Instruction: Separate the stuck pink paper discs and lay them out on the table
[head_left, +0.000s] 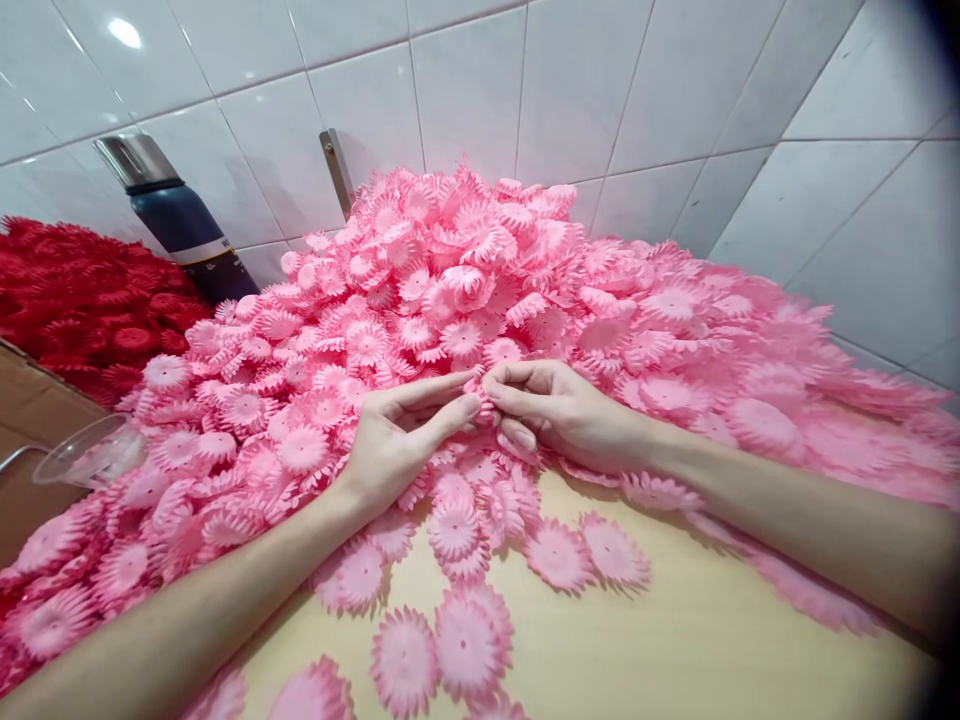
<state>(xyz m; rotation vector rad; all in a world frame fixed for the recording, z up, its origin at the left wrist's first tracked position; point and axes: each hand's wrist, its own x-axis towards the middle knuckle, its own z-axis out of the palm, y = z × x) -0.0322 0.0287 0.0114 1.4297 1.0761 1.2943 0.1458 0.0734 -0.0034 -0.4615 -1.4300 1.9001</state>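
My left hand (409, 425) and my right hand (559, 405) meet at the middle, in front of a large pink heap. Between their fingertips they pinch one small pink fabric flower piece (481, 395), partly hidden by the fingers. Both hands are closed on it, thumbs against forefingers. The heap of pink flower pieces (465, 285) rises behind them, made of round, fringed discs, many with a small centre hole. Several loose discs (469, 640) lie on the pale tabletop (637, 650) below my wrists.
A dark blue bottle (184, 220) with a steel cap leans at the back left, beside a red heap (97, 300). A clear plastic cup (90, 452) and a cardboard box (34, 430) are at left. White wall tiles (585, 80) and a metal bracket (335, 170) stand behind.
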